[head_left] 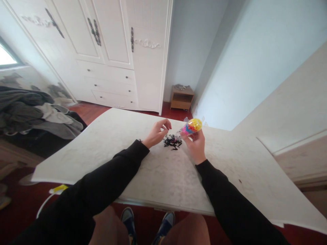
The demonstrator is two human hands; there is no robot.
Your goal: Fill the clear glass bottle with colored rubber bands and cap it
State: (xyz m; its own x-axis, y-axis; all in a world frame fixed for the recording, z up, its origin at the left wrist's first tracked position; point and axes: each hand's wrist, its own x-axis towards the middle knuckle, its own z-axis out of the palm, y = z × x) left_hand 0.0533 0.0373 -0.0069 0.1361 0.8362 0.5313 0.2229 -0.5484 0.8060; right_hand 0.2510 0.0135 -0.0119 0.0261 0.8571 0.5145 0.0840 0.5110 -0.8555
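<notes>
My right hand (196,144) is wrapped round a clear container (192,126), which is tilted with its narrower end toward the left. Through its wall I see small bits in yellow, red, blue and pink, perhaps rubber bands. On the white table, just below that end, lies a loose pile of black bands (172,142). At the pile's left edge is my left hand (158,132), its fingers curled in toward the thumb. Whatever those fingertips pinch, if anything, is too small to make out.
The white table (158,177) spans the space before me. Beyond it stand a white wardrobe (109,81) and a small wooden nightstand (182,98). A heap of clothes (28,115) lies at the left. A white cable (46,204) with a yellow piece hangs near the left front edge.
</notes>
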